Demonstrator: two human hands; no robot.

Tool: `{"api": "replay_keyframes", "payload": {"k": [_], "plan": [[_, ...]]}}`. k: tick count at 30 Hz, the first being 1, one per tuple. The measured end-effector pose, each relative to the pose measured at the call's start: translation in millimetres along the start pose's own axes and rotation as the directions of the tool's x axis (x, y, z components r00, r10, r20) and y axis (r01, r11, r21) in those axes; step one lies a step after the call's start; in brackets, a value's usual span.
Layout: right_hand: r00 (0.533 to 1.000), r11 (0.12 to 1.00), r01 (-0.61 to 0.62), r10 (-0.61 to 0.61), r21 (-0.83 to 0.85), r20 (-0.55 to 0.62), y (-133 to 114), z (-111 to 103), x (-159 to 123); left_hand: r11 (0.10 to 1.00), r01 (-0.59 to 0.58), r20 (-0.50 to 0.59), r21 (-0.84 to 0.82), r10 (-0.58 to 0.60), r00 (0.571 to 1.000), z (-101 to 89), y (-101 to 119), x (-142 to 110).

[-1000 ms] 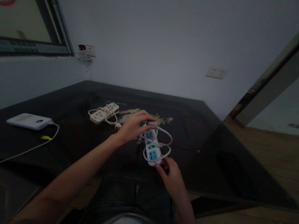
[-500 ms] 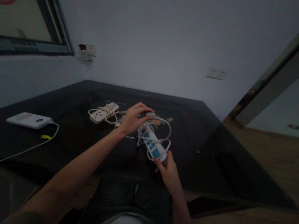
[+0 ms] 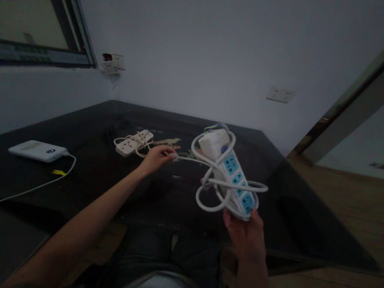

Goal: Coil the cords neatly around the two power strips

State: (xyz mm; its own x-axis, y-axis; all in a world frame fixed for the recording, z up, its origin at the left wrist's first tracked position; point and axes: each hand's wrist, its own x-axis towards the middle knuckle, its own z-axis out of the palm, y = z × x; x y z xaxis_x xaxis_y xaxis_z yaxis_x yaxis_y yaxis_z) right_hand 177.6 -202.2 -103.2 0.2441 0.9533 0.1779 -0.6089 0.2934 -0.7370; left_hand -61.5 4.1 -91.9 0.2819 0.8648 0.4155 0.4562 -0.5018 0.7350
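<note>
A white power strip [image 3: 239, 182] with blue socket faces is tilted up above the dark table, its near end gripped by my right hand [image 3: 246, 231]. Loops of its white cord [image 3: 210, 208] hang around the strip, and a white block-shaped part [image 3: 214, 143] shows at the far end. My left hand [image 3: 158, 159] pinches the cord's free end, which looks like a plug [image 3: 176, 157] partly covered by my fingers. The cord stretches from there across to the strip. Just beyond my left hand lies a second, cream power strip [image 3: 133, 143], wrapped in its own cord.
A white device like a power bank [image 3: 38, 150] with a cable lies at the table's left, beside a yellow tag [image 3: 59, 172]. Wall sockets [image 3: 281, 95] are on the white wall behind the black table [image 3: 103, 189]. A window [image 3: 34, 10] is at upper left.
My right hand has lifted the power strip up and to the right. My left hand has moved left and down with the cord end, drawing out a length of cord between them.
</note>
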Motion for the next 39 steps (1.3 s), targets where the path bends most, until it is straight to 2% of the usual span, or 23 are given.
{"api": "replay_keyframes", "payload": {"k": [5, 8, 11, 15, 21, 26, 29, 34, 39], "plan": [[0.975, 0.978, 0.165, -0.142, 0.126, -0.171, -24.4, 7.7, 13.9, 0.998, 0.060, 0.071, 0.004, -0.060, 0.996, -18.8, 0.8, -54.4], [0.966, 0.965, 0.177, -0.133, 0.192, -0.223, -28.9, 3.1, 17.4, 0.986, 0.167, 0.077, -0.005, -0.166, 0.983, -34.3, 1.6, -79.4], [0.963, 0.972, 0.125, -0.071, 0.198, -0.259, -24.9, -3.6, 18.5, 0.976, 0.215, 0.055, 0.017, -0.216, 0.975, -42.7, 0.0, -92.8], [0.955, 0.989, 0.031, 0.014, 0.147, -0.296, -16.8, -8.1, 19.8, 0.970, 0.241, 0.019, 0.023, -0.241, 0.970, -44.8, -0.6, -96.2], [0.940, 0.993, 0.013, 0.029, 0.121, -0.341, -12.0, -7.5, 24.2, 0.962, 0.274, 0.023, -0.008, -0.273, 0.962, -46.9, 4.0, -98.3], [0.930, 0.988, -0.040, 0.091, 0.148, -0.355, 0.1, -11.1, 26.6, 0.955, 0.291, 0.060, 0.051, -0.293, 0.954, -43.6, -0.1, -102.3], [0.923, 0.981, -0.078, 0.138, 0.176, -0.360, 10.7, -15.2, 26.9, 0.955, 0.287, 0.047, 0.077, -0.291, 0.956, -43.0, -4.3, -103.7], [0.917, 0.950, -0.173, 0.252, 0.261, -0.310, 26.2, -18.6, 23.1, 0.959, 0.274, -0.013, 0.072, -0.274, 0.962, -56.7, -0.1, -106.1], [0.918, 0.921, -0.218, 0.306, 0.323, -0.254, 40.4, -12.0, 16.2, 0.947, 0.310, -0.063, 0.081, -0.306, 0.950, -77.7, 6.3, -109.4]]}}
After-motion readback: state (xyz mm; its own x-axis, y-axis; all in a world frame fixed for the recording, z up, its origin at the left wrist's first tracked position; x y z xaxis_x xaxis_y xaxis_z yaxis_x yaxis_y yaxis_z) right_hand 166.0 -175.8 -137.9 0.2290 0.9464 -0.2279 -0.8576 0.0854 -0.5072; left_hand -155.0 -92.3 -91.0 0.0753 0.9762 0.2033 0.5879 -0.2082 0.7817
